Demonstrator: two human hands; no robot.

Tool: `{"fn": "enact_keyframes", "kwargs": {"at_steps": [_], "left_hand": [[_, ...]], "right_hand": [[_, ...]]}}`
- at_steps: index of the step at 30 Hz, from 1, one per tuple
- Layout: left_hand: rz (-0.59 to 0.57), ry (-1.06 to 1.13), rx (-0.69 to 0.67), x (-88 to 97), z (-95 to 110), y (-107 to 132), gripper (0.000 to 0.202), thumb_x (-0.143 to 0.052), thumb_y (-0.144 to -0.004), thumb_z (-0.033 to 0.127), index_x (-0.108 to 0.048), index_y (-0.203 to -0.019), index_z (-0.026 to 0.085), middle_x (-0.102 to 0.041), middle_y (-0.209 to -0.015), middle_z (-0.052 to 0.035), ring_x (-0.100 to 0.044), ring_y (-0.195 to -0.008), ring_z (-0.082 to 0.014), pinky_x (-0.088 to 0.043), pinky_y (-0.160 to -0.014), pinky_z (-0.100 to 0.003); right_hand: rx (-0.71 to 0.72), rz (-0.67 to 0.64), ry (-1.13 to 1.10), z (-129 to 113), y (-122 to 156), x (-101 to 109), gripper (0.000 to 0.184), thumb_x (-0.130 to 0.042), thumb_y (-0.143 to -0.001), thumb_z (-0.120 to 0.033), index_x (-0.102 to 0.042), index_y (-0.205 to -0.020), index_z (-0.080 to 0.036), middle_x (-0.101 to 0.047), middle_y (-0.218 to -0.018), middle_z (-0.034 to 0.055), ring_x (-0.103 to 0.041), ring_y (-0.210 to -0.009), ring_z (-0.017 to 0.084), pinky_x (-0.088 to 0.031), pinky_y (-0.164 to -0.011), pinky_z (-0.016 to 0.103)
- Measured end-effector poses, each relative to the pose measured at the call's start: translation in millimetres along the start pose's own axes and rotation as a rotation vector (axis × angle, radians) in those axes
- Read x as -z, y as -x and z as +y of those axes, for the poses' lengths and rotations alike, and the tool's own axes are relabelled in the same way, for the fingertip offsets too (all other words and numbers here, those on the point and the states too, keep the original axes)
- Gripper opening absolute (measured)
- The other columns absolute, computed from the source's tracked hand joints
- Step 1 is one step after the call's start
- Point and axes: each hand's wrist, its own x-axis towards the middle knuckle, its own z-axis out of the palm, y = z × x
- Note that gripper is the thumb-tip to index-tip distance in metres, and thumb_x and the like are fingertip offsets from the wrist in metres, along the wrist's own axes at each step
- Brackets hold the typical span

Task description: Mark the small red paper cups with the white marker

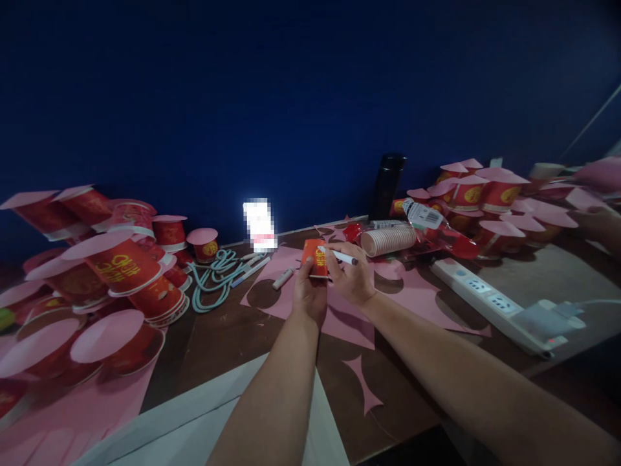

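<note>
My left hand grips a red paper cup with yellow lettering, held above the table. In my right hand is a white marker with a dark end. Its other end points at the side of the cup, though I cannot tell whether the tip touches. Below both hands lies a pink paper sheet with round holes cut out of it. A short white marker cap or pen rests on the paper left of my left hand.
Red cups topped with pink discs crowd the left and right. A teal cord, lit phone, stacked paper cups and black flask stand around. A power strip lies right; a white board in front.
</note>
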Motion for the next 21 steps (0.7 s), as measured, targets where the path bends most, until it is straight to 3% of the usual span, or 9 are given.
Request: {"fn": "enact_keyframes", "kwargs": {"at_steps": [21], "left_hand": [[0.008,0.012,0.001,-1.3,3.3,3.2,0.019,-0.061,-0.081,0.016,-0.067,-0.099,0.016,-0.072,-0.089,-0.0051,-0.069,-0.083,-0.015,-0.053,-0.079,-0.025]], "right_hand": [[-0.011,0.01,-0.008,0.0,0.0,-0.2,0.018,-0.05,-0.092,-0.032,-0.064,-0.095,-0.021,-0.072,-0.092,0.0052,-0.065,-0.087,0.02,-0.046,-0.086,0.037]]}}
